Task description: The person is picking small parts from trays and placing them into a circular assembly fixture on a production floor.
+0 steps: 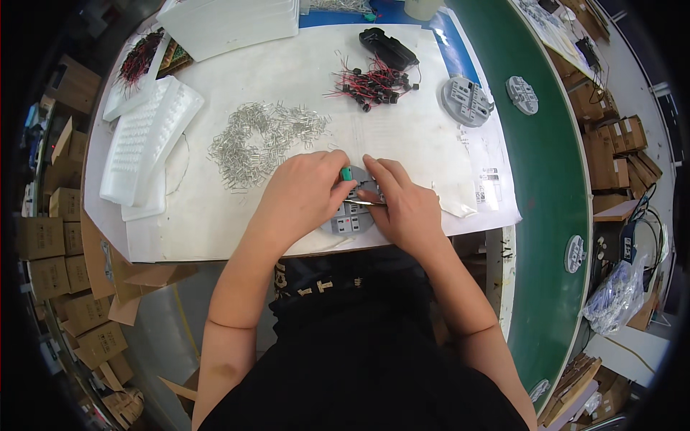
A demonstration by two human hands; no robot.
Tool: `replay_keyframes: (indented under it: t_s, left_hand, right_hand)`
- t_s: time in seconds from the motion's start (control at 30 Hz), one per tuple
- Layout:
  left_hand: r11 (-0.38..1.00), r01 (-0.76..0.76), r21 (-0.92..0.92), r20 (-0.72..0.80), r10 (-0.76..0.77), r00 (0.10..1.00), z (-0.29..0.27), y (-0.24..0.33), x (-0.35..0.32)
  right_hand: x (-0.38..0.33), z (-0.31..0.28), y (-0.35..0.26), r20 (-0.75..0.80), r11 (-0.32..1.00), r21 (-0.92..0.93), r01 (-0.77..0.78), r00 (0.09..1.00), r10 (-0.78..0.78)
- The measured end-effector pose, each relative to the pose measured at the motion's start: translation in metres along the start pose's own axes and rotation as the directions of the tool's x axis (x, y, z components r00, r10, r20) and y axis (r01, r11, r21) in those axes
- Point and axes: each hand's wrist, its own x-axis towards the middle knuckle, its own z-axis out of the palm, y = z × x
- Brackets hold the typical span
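Here, hands (411,212) at grey disc (350,224); sheet print (491,185) illegible.

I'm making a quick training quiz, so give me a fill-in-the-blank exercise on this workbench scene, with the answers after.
The left hand and right hand are at a rounded part coloured ____.
In the picture, the white trays lie to the ____ of the pile of small metal pieces.
The long belt on the picture's right is coloured ____.

Missing words: grey; left; green.
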Motion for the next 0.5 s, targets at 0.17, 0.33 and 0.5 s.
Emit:
replay_keyframes:
  t_s: [0.17,0.33,0.5]
  left_hand:
    - [0.999,-0.046,0.027,0.027,0.046,0.999,-0.004,-0.004,0.006]
    - [0.998,0.000,-0.057,0.014,0.000,1.000,0.002,-0.004,-0.001]
    - [0.977,-0.016,-0.212,-0.116,-0.009,0.993,0.026,-0.013,-0.013]
  right_hand:
    - [0.010,-0.009,0.010,-0.026,0.967,0.252,-0.045,0.998,0.053]
    - [0.084,-0.013,0.030,-0.100,0.988,0.137,-0.076,0.991,0.090]
    - [0.121,0.009,0.047,0.018,0.991,-0.099,-0.088,0.996,0.090]
